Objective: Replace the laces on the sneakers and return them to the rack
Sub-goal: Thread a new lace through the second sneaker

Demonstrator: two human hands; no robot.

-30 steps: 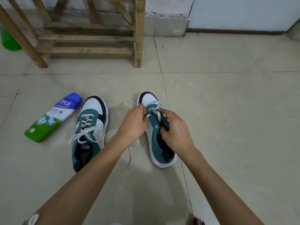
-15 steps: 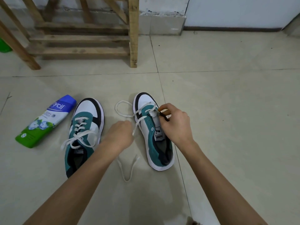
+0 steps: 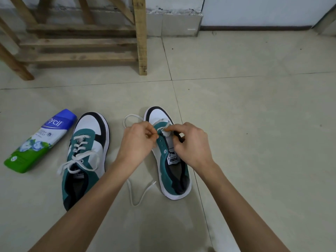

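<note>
Two teal, white and black sneakers stand on the tiled floor. The left sneaker (image 3: 85,155) is fully laced with a white lace. The right sneaker (image 3: 171,171) is laced only near its toe, and several eyelets below are bare. My left hand (image 3: 136,142) pinches the white lace (image 3: 140,195) at the shoe's left side. My right hand (image 3: 190,142) pinches the lace at the upper eyelets beside the tongue. The rest of the lace loops past the toe and trails on the floor between the shoes.
A blue, white and green bottle (image 3: 39,142) lies on its side left of the sneakers. A wooden rack (image 3: 80,42) stands against the far wall at upper left. Bare tiles stretch to the right.
My left hand moved up from beside the shoe to the eyelets near the toe. My right hand stayed at the eyelets. The lace tail on the floor shifted slightly.
</note>
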